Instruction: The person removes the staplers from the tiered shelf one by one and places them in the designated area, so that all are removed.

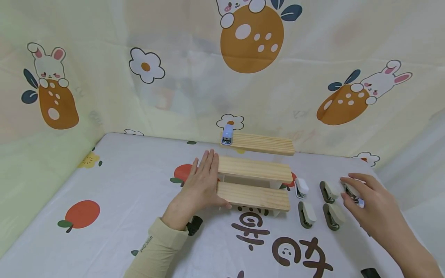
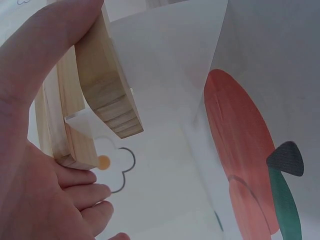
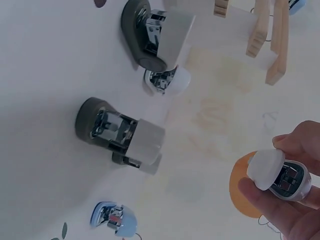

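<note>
A three-tier wooden rack (image 1: 255,168) stands in the middle of the table, its pale planks joined by translucent supports. My left hand (image 1: 201,181) lies against the rack's left end, fingers straight and thumb at the lowest plank (image 1: 257,196). In the left wrist view, the thumb (image 2: 55,35) presses on a plank end (image 2: 107,92). Off to the right, my right hand (image 1: 373,202) pinches a white mini stapler (image 3: 267,170) between thumb and fingers. A blue stapler (image 3: 114,219) lies near that hand, partly hidden by it in the head view.
Between rack and right hand sit a white stapler (image 1: 301,188) and several grey-and-white staplers (image 1: 307,214). Another blue stapler (image 1: 227,134) stands on the left end of the top plank (image 1: 265,143). A printed cloth curtain (image 1: 187,96) hangs behind the table.
</note>
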A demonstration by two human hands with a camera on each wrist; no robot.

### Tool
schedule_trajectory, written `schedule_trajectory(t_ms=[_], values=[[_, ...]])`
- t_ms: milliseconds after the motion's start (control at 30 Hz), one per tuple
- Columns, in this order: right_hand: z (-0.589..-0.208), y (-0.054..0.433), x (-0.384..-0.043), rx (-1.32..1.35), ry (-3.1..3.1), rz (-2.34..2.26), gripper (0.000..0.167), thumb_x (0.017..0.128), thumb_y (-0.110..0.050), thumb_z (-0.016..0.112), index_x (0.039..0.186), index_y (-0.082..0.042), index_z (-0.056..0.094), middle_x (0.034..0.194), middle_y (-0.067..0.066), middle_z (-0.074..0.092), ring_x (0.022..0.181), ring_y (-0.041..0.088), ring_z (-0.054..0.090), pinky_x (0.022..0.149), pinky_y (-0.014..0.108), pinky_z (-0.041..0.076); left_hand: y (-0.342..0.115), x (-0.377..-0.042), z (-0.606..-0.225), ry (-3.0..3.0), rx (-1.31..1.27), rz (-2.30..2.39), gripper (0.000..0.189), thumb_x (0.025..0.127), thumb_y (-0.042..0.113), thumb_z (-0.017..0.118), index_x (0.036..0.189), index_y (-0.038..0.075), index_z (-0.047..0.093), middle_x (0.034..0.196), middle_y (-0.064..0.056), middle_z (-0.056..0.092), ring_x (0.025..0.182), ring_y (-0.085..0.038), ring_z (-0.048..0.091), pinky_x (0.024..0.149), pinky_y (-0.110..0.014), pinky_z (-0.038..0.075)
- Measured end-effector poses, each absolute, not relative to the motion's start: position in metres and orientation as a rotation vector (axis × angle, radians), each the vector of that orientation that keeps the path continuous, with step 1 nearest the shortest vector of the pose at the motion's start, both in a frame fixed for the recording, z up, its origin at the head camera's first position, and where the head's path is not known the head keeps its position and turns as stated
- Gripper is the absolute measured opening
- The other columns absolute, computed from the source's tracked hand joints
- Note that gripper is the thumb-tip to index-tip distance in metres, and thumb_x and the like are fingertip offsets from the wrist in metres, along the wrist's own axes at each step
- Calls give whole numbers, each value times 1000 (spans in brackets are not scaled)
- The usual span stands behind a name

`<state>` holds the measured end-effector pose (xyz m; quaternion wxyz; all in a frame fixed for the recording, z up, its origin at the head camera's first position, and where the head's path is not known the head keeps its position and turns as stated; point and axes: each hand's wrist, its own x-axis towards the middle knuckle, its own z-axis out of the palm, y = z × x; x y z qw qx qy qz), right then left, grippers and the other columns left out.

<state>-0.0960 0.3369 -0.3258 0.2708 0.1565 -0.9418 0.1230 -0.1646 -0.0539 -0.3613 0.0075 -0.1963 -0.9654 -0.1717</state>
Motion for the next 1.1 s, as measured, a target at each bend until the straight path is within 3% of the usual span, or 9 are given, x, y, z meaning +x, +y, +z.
schedule_trajectory(t_ms=[333,500,567,700,800,867,933,1033,1100], values=[[-338,352,-89,387,-2539,316,38,70,8,74,107,2,69,113,24,61,80,37,57,56,13,34,-54,-165,-362,-3007,-617,-499,147,55,61,90,157,-2,6,167,-16,4,156,-30,1,126,-50,4],[-346,356,-85,362,-2526,326,39,67,7,76,105,1,71,111,22,63,83,19,54,56,10,36,-53,-164,-362,-2997,-619,-474,148,55,62,90,158,-2,6,167,-16,3,156,-30,1,126,-49,3],[-348,356,-84,339,-2541,338,38,68,7,77,105,2,70,111,22,63,84,20,55,57,7,36,-53,-164,-362,-2999,-619,-463,148,55,63,90,158,-2,5,167,-16,3,156,-30,0,126,-49,3],[-351,359,-81,308,-2572,327,38,67,8,77,104,5,70,111,24,62,81,33,57,55,4,34,-52,-164,-361,-3008,-617,-439,148,55,63,89,158,-1,5,167,-16,2,156,-29,-1,126,-50,2],[-353,362,-79,292,-2595,315,38,67,8,78,103,5,70,110,25,62,74,19,57,53,6,35,-51,-164,-361,-3013,-615,-429,148,55,63,89,158,-2,5,167,-16,2,156,-29,0,126,-50,2],[-355,365,-77,283,-2612,310,37,67,7,79,103,5,70,110,26,61,73,16,57,52,7,35,-51,-163,-360,-3010,-619,-430,147,55,63,89,158,-2,6,167,-16,3,156,-30,0,126,-50,3],[-357,367,-76,271,-2631,309,37,67,7,79,103,5,69,110,26,61,75,17,59,52,8,34,-51,-163,-360,-3014,-619,-433,146,56,62,89,158,-2,6,167,-16,3,156,-30,0,126,-50,3],[-361,371,-75,275,-2631,306,38,66,7,79,103,6,69,110,27,60,81,37,61,54,6,33,-51,-162,-360,-3011,-622,-445,145,56,61,90,157,-2,7,167,-17,4,156,-31,1,126,-50,4],[-364,374,-75,278,-2628,301,38,66,8,79,102,6,69,109,27,60,84,42,61,56,6,32,-50,-163,-360,-3018,-617,-447,145,57,61,90,158,-2,7,167,-16,4,156,-30,1,126,-50,4]])
